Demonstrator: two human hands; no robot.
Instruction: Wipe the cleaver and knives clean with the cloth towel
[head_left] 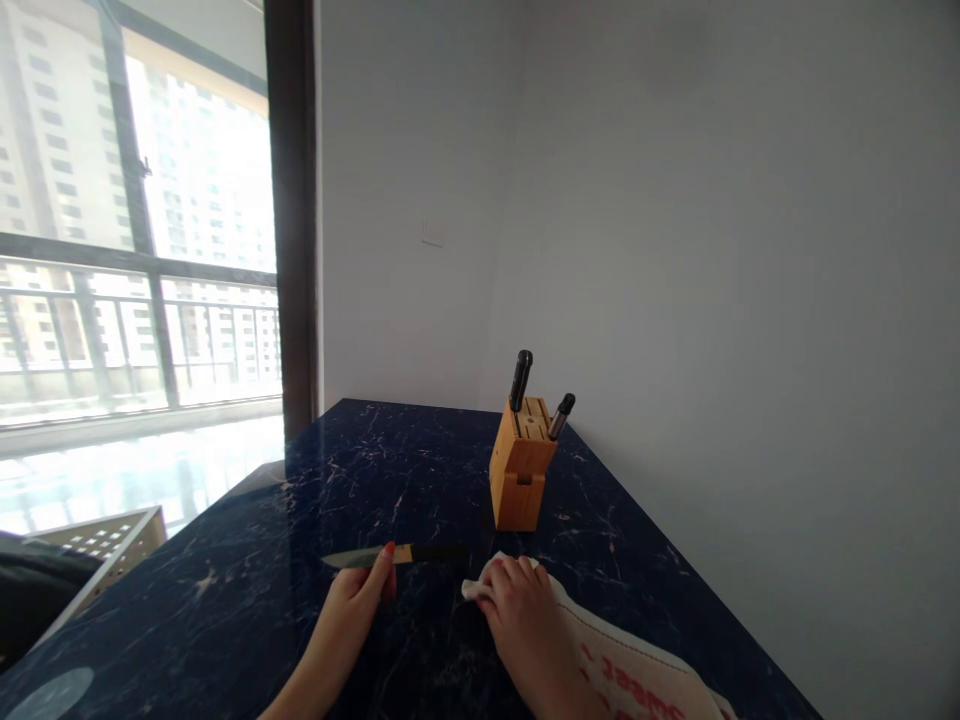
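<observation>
A kitchen knife (352,558) with a black handle (442,553) and a tan band between handle and blade is held level above the dark table. My left hand (369,583) is closed on it near the base of the blade, thumb on top; the tip points left and the handle right. My right hand (521,600) is closed on one end of a white cloth (630,650) with red lettering, bunched under the fingers. Its rest trails to the right along the table. Just beyond the right hand stands a wooden knife block (517,500).
Two black-handled tools, a knife (521,380) and a rod-like handle (562,412), stick out of the block. The dark blue marbled table (420,450) meets a grey wall (712,300) at the right. A perforated light chair (112,545) stands left, by a bright window (202,180).
</observation>
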